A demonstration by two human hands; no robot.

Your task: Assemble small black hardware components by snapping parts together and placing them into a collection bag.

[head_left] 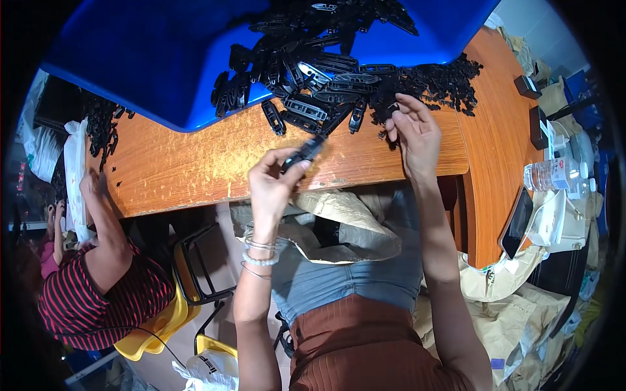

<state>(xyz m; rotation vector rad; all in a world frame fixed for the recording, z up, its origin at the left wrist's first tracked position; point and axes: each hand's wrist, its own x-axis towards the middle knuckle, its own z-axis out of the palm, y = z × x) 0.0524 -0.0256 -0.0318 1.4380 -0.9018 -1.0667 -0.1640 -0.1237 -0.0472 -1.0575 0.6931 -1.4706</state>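
Note:
My left hand point(272, 181) is closed around a long, narrow black plastic part point(304, 154), held tilted just above the front of the table; it is a little blurred. Thumb and fingertips pressed together, my right hand point(418, 138) is at the near edge of a heap of tiny black pieces point(445, 83). Whatever lies in that pinch is too dark to make out against the heap. Between and beyond my hands, several long black plastic parts point(303, 109) spill from a tipped blue bin point(163, 78) onto the wooden table point(169, 163).
An open paper sack point(345, 215) sits at my lap under the table edge. To the right are a phone point(517, 223), a clear plastic bottle point(544, 176) and paper bags point(502, 319). On the left, a person in a striped top point(107, 296) works beside a yellow chair point(186, 309).

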